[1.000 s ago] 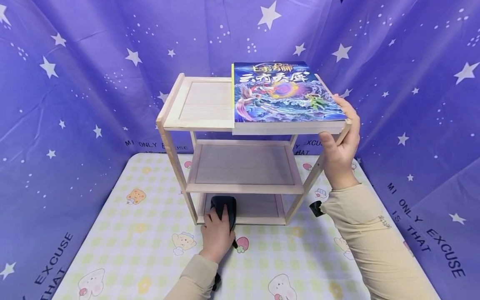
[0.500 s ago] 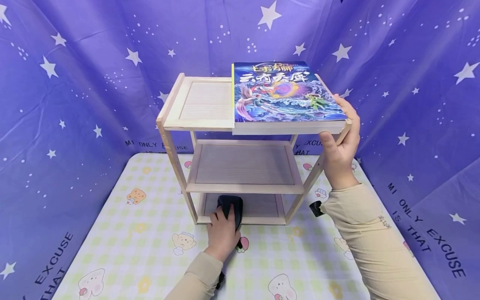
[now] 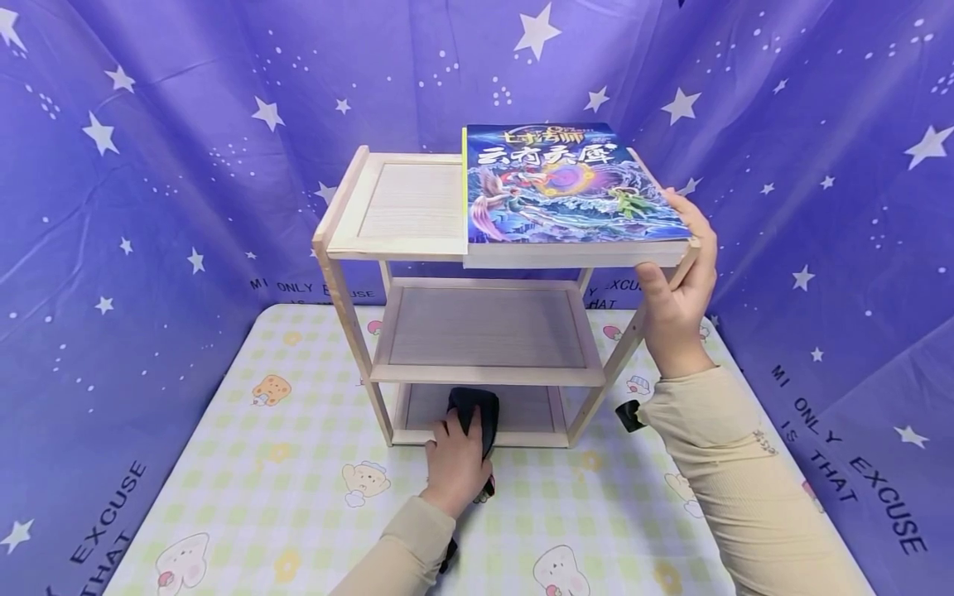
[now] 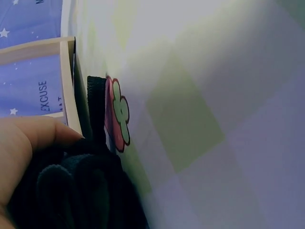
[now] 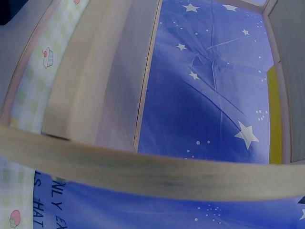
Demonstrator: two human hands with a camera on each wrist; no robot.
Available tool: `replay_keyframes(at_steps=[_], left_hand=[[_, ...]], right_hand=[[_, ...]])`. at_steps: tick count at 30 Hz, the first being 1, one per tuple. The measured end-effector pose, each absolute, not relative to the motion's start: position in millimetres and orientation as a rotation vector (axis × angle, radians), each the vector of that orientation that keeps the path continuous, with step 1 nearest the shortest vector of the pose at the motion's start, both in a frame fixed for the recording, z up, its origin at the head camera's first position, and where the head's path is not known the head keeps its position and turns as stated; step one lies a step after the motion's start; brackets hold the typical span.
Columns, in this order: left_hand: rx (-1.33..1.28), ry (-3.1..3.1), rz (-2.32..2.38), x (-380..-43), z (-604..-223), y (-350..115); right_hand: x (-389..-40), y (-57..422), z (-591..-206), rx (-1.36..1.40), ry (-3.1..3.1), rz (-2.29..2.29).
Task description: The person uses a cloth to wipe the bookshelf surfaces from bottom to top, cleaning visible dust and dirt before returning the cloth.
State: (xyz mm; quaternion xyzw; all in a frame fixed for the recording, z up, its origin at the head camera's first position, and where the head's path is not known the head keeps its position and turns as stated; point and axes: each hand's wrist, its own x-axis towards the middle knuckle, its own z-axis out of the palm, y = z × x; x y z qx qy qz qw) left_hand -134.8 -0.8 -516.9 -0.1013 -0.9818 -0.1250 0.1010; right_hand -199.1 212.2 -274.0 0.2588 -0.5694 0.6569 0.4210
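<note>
My left hand (image 3: 458, 463) holds a dark, folded, soft-looking cloth (image 3: 475, 414) at the front of the bottom shelf (image 3: 529, 414). In the left wrist view the thick folds of the cloth (image 4: 95, 191) sit under my fingers, and a black strap (image 4: 96, 107) sticks out beside it. A three-tier wooden rack (image 3: 488, 375) stands upright on the table. My right hand (image 3: 680, 302) grips its upper right side rail, thumb in front and fingers over the outside. A thick illustrated book (image 3: 574, 186) lies flat on the top shelf beside that hand, its front edge slightly overhanging.
The middle shelf (image 3: 488, 327) lies directly above my left hand. A checked cartoon tablecloth (image 3: 298, 488) covers the table. Purple star-printed curtains (image 3: 186, 165) close in the back and both sides. In the right wrist view a wooden side rail (image 5: 157, 167) crosses the foreground.
My left hand has slid the dark cloth rightward along the bottom shelf, from near its left end toward the middle. My right hand, the rack and the book have stayed in place.
</note>
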Motion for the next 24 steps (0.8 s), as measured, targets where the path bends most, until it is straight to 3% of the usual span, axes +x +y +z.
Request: replay_keyframes(at_steps=[24], left_hand=[[-0.415,-2.819,-0.186,-133.5,-517.2,13.1]], right_hand=[[-199.0,213.7,-276.0,0.644,-1.433,1.650]])
